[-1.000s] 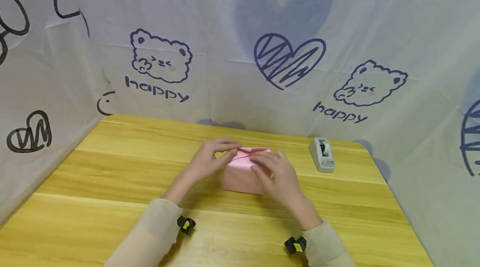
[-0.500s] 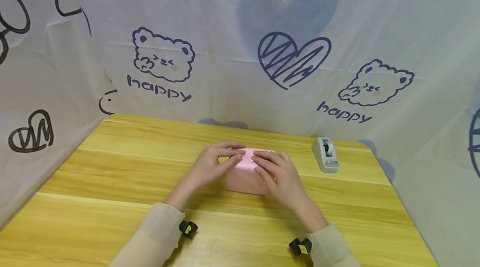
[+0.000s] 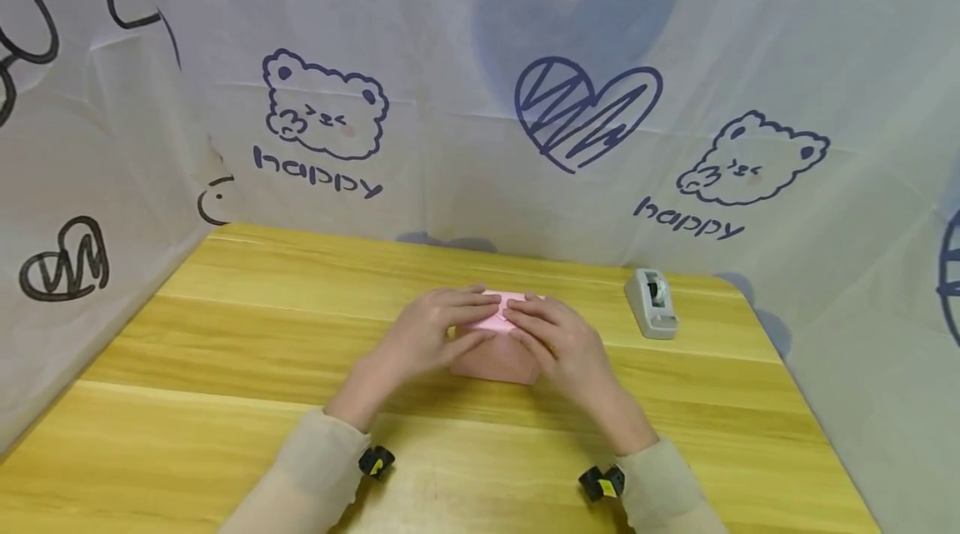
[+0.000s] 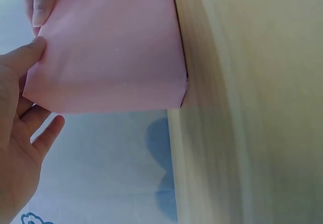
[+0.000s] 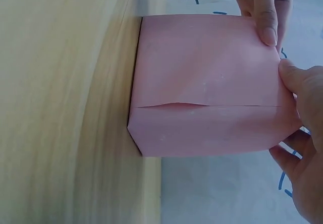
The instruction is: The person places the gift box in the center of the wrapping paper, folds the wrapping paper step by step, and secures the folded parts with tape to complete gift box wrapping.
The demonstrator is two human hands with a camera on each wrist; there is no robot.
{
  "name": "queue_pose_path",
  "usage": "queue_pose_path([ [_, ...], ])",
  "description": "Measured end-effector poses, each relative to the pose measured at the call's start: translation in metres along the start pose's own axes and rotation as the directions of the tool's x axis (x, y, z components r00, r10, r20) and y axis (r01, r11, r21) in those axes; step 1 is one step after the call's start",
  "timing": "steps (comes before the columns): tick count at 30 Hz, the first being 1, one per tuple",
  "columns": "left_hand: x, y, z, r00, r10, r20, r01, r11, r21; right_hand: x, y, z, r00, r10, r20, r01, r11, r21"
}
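A pink paper package with a boxy shape stands upright on the wooden table. My left hand grips its top from the left, fingers lying across the upper face and thumb at the near top edge. From the right, my right hand holds the top the same way, its fingertips close to the left ones. Between them a small folded corner of the pink paper shows; the rest of the top is covered by fingers. In the right wrist view, an overlapping seam runs along the package, gaping slightly at one part.
A light grey tape dispenser stands at the right rear of the table. White cloth with printed bears and hearts hangs behind the table and along its sides. A small black camera sits at each wrist.
The raised flaps on the package's top have been folded flatter and inward. Both hands have come closer together, fingers now spread over the top. The view has shifted slightly.
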State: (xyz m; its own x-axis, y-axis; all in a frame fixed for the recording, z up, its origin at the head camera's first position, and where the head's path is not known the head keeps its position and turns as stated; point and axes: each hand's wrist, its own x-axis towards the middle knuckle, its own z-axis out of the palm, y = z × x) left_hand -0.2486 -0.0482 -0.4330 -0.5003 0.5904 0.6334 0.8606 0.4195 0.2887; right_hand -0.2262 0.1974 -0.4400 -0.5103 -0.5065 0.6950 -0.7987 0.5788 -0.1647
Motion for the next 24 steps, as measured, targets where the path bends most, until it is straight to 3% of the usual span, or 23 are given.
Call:
queue_pose_path([
  [5, -0.0007, 0.0006, 0.0022, 1.000, -0.007, -0.016, 0.008, 1.000, 0.005, -0.0011, 0.0028, 0.0006, 0.999, -0.021, -0.026, 0.021, 1.000, 0.005],
  [12, -0.0001, 0.0002, 0.0045, 0.999, -0.021, -0.033, 0.021, 1.000, -0.003, -0.0036, 0.0029, -0.0036, 0.989, 0.147, 0.002, -0.147, 0.989, -0.001],
  [15, 0.0003, -0.0002, 0.0059, 0.999, -0.005, -0.052, 0.006, 1.000, 0.015, -0.0039, 0.0031, -0.0057, 0.983, 0.178, 0.041, -0.177, 0.984, -0.026],
  [24, -0.0062, -0.0058, 0.0037, 0.999, -0.038, -0.014, 0.037, 0.996, -0.076, -0.0054, 0.0056, -0.0025, 0.991, 0.128, 0.050, -0.124, 0.990, -0.063],
])
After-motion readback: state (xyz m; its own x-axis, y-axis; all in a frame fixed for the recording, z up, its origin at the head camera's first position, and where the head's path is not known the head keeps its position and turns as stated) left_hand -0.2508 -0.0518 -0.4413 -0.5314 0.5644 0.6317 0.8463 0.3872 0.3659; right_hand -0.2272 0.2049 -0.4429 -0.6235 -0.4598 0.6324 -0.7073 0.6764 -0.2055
